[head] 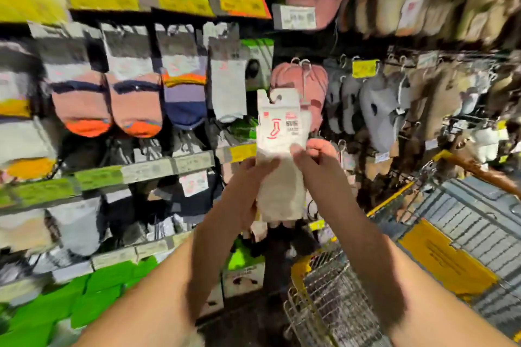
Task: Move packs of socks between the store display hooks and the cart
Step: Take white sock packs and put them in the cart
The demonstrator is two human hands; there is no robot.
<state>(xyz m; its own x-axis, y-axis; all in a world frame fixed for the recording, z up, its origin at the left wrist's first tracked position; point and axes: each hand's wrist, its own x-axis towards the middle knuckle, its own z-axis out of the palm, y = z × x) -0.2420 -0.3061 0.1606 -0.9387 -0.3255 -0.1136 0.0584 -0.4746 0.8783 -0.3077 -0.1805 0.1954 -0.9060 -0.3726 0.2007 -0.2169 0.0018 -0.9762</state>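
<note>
A white sock pack is held upright at center frame, pinched from both sides: left hand is wrapped on its lower left edge w/ thumb across the front, right hand is pinching the right edge just under the printed label. The hanger hole at the top of the card sits right by the display hooks w/ the pink items, whether a hook is actually threaded thru it can't be told, too blurry.

What could go wrong, imo:
- If the pack is being hung, the small hole could be missed since the grip is low on the pack and the card top is floppy, so it may fold over instead of sliding on.
- If it's being pulled off, neighbors could get dragged along. The pink and grey stuff at center right is packed tight around that hook.
- Pack could be dropped during a hand swap, as it's only pinched at the edges.

Room for moving: pretty cramped up top, hanging socks are crowded in the left half and slippers in the upper right. Shelf price rails stick out at mid left. Open space is mostly lower right, where the cart basket is seen, near but below the hands, w/ its wire rim and yellow handle as the edges to be cleared.
</note>
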